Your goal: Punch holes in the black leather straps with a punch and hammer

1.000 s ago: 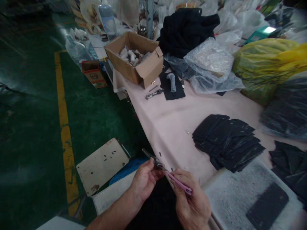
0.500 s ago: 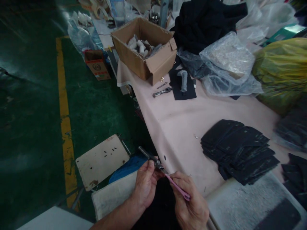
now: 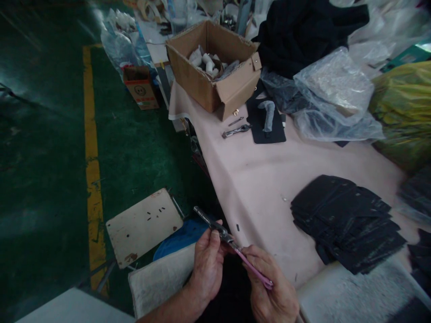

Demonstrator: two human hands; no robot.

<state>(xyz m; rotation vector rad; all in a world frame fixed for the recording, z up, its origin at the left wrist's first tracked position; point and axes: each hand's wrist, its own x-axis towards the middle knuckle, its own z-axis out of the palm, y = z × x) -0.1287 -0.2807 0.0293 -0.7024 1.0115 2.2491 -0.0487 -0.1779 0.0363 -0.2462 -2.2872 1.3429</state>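
Note:
Near the table's front edge, my left hand (image 3: 207, 267) is closed on a dark metal rod-like tool (image 3: 204, 216), its narrow end pointing up and left. My right hand (image 3: 274, 289) grips a slim pink-handled tool (image 3: 256, 270). The metal end of the pink-handled tool meets the dark tool by my left fingers; I cannot tell how they join. A small dark piece (image 3: 238, 227) lies on the pale tablecloth (image 3: 256, 188) just beyond my hands. Farther back rest a metal tool with a forked end (image 3: 237, 131) and a thin metal pin (image 3: 236, 121).
A cardboard box (image 3: 193, 76) of white wrapped pieces stands at the back. Stacked black fabric pieces (image 3: 343, 215) lie at right, behind a light tray (image 3: 363, 296). Plastic bags (image 3: 336, 89) crowd the back right. A stool-like board (image 3: 144, 229) is at left, over a green floor.
The view has shifted slightly, so the table's contents sit farther right. Both hands keep their hold on the tools, which have barely moved.

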